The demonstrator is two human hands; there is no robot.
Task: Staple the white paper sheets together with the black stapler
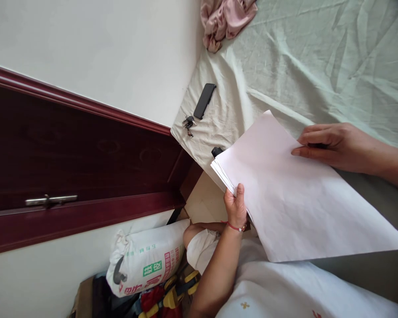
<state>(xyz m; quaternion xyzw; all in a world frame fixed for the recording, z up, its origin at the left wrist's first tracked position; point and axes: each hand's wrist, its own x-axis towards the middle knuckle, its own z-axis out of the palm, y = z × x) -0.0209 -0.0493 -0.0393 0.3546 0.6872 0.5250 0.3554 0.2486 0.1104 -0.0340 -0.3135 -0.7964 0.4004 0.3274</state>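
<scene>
A large white sheet of paper lies across the middle right, on top of a stack of paper whose layered edges show at its left. My left hand, with a red bracelet at the wrist, grips the stack at its near-left edge, thumb on top and fingers hidden beneath. At the far-right edge my right hand pinches the sheet between thumb and fingers. Just beyond the stack's left corner, a small black object shows in part; its kind is unclear.
A pale green sheet covers the bed. On it lie a black flat case, keys and a pink cloth. Left are a dark red door with a metal handle and a printed white sack.
</scene>
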